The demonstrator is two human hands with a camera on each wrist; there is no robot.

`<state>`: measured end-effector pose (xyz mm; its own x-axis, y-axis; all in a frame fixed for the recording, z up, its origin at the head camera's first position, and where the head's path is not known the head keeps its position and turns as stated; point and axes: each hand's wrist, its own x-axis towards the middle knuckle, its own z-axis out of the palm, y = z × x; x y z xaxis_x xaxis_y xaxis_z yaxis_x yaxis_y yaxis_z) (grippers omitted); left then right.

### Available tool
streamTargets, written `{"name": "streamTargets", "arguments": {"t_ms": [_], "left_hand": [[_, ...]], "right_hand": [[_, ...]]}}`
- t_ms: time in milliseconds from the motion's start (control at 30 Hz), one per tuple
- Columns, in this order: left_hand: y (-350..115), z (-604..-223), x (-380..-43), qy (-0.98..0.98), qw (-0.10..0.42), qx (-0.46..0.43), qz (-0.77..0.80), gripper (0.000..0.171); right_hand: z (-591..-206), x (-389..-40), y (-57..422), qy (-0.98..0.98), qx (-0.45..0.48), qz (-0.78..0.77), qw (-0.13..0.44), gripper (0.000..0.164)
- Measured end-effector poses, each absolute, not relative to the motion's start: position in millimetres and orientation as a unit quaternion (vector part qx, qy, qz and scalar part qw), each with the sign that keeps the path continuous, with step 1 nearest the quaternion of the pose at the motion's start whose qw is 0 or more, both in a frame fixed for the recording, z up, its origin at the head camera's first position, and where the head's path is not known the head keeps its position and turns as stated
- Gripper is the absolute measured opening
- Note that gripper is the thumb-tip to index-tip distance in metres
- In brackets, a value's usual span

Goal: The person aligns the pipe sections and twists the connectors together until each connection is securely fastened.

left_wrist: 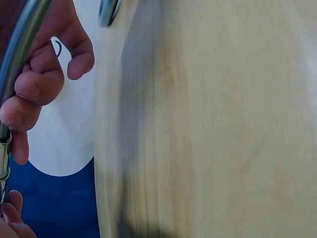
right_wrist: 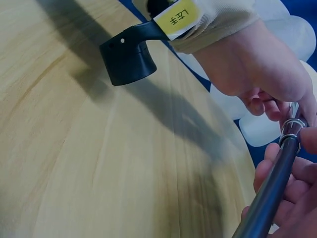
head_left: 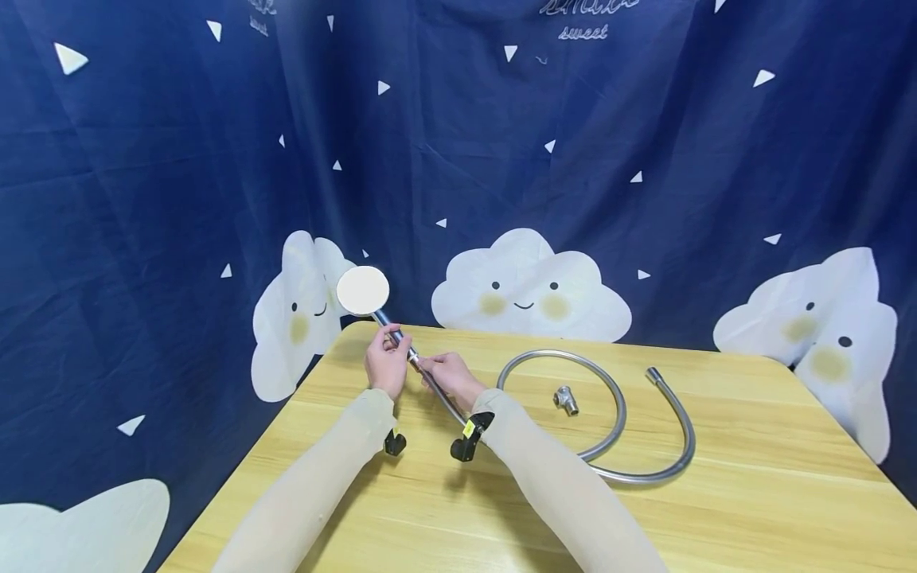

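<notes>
A handheld shower head (head_left: 362,290) with a round white face is held up over the far left part of the table, tilted up to the left. My left hand (head_left: 387,366) grips its metal handle (head_left: 399,339). At the handle's lower end, my right hand (head_left: 453,377) grips the grey metal shower hose (head_left: 619,414) close under the joint. Ringed chrome connector (right_wrist: 290,133) shows between both hands in the right wrist view. From the left wrist, the right hand's fingers (left_wrist: 42,87) curl about the hose, just above the connector.
The hose loops across the wooden table (head_left: 774,477), its free end (head_left: 653,376) lying to the right. Inside the loop lies a small metal fitting (head_left: 566,400). A blue curtain (head_left: 487,159) with clouds hangs behind and at the sides. Black wrist cameras (head_left: 464,449) hang below the sleeves.
</notes>
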<state>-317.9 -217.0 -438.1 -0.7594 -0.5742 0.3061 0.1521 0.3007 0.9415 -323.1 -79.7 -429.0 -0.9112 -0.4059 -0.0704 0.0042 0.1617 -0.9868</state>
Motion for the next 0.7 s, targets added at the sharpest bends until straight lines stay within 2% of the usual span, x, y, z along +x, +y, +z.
{"name": "streamTargets", "arguments": {"t_ms": [400,700], "left_hand": [[-217.6,-437.7,-319.4,-0.744,0.305,0.144,-0.577,0.024],[-218.1,-436.0,-318.3,-0.743,0.304,0.140,-0.580,0.025]], "right_hand": [[-433.9,-325.8,-81.0,0.739,-0.140,-0.644,0.142,0.018],[-430.5,-324.3,-80.1,0.743,-0.144,-0.635,0.154,0.028]]}}
